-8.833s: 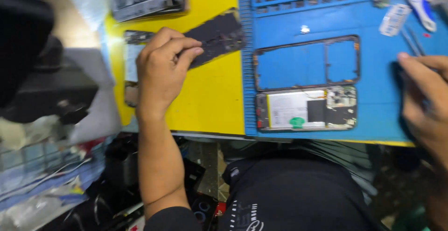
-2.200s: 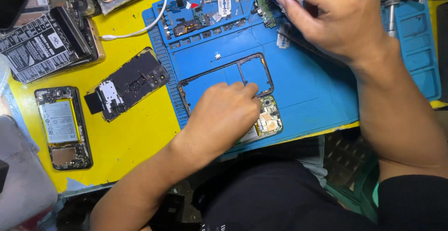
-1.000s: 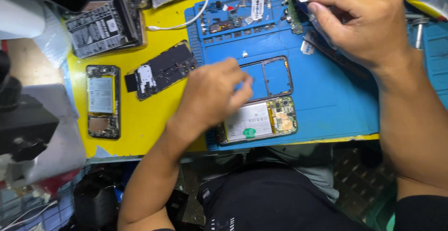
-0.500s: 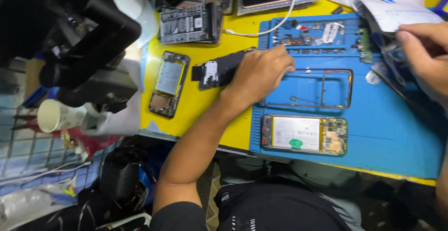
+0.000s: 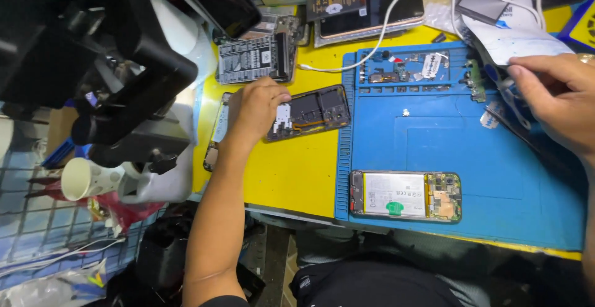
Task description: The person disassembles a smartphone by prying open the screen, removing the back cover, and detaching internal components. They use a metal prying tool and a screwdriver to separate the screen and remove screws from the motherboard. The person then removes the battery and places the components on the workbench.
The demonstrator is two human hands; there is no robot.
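Note:
My left hand [image 5: 254, 109] lies on the yellow table [image 5: 297, 177], fingers curled over the left end of a dark opened phone housing [image 5: 316, 112]. Partly hidden beneath that hand is another opened phone [image 5: 217, 130]. On the blue work mat [image 5: 496, 177], an opened phone showing its white battery and circuit board [image 5: 406, 195] rests near the front edge. My right hand [image 5: 558, 96] is at the mat's right side, fingers bent over thin dark tools [image 5: 514, 130]. Whether it grips one is unclear.
A black microscope stand [image 5: 124, 53] and a white cup [image 5: 83, 180] crowd the left. Behind the housing are a dark printed part [image 5: 254, 59], a phone with a white cable [image 5: 365, 9] and small boards in the mat's tray slots [image 5: 409, 71]. White paper [image 5: 520, 37] covers the far right.
The view has shifted and come closer. My left hand stays on the dark housing at the mat's left edge. The empty phone frame seen on the mat earlier no longer shows there.

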